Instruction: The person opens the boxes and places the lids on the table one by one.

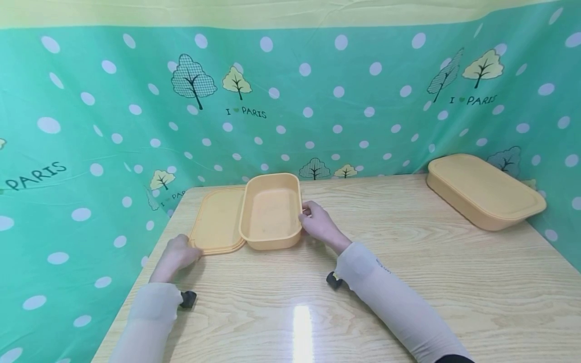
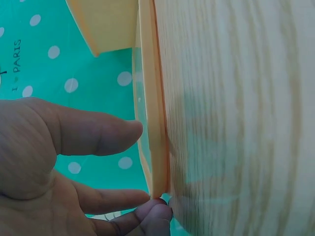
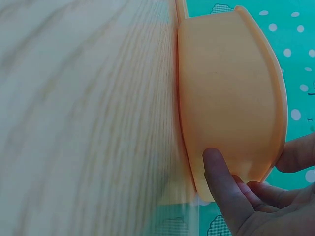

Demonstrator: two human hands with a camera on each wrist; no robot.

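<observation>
A pale orange lid lies flat on the table's left part. My left hand is at its near left corner, thumb and fingers on either side of the corner. In the left wrist view the thumb is at the lid's edge. Right beside the lid stands an uncovered, empty rectangular food container of the same colour, overlapping the lid's right edge in the head view. My right hand grips the container's right side, one finger against the outer wall and the thumb near the rim.
A second pale orange container with its lid on stands at the table's back right. Behind and beside the wooden table hangs a green dotted curtain. Small black wrist cameras sit under both sleeves.
</observation>
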